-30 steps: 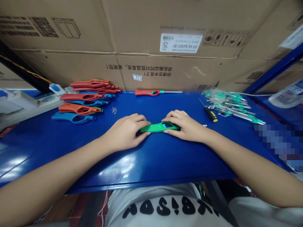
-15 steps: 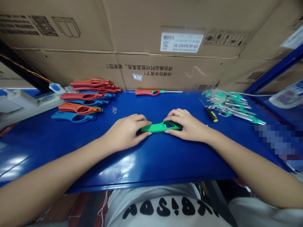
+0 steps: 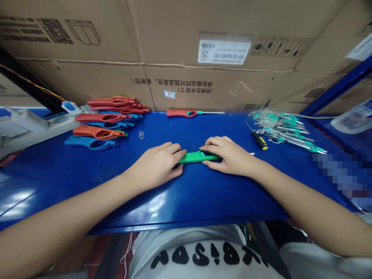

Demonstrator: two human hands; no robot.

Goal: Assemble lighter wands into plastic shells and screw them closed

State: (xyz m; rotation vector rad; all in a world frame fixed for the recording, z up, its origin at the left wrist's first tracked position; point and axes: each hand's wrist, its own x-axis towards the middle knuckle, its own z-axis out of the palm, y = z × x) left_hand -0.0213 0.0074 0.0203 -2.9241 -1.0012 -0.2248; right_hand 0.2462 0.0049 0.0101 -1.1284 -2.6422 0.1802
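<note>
Down at the near edge, a white shirt [image 3: 215, 238] with black lettering sits against the front of a blue tabletop [image 3: 192, 201]. Just beyond, both bare hands grip a green lighter [image 3: 193, 157] that lies crosswise between them, near the middle of the table. The left hand [image 3: 159, 162] closes its thumb and fingers about the handle's left end, while the right hand [image 3: 229, 155] pinches the other end, thumb on the near edge and fingers on the far one, beside the trigger opening. A short metal tip [image 3: 252, 154] shows past the right wrist, roughly in line with the lighter; the hand hides whether they join. Farther in, a yellow-and-black screwdriver [image 3: 259, 140] lies to the right, near a heap of lighter cores [image 3: 293, 130] with teal parts, metal tubes and thin wires. Small screws [image 3: 141, 135] lie loose at the left, beside stacked handle shells [image 3: 99, 132] in blue, orange and red, with a white power strip [image 3: 59, 126] next to them. At the back, a red lighter [image 3: 178, 113] with a metal tube lies along the foot of a cardboard wall [image 3: 174, 46] bearing upside-down print and a white label [image 3: 223, 51].
</note>
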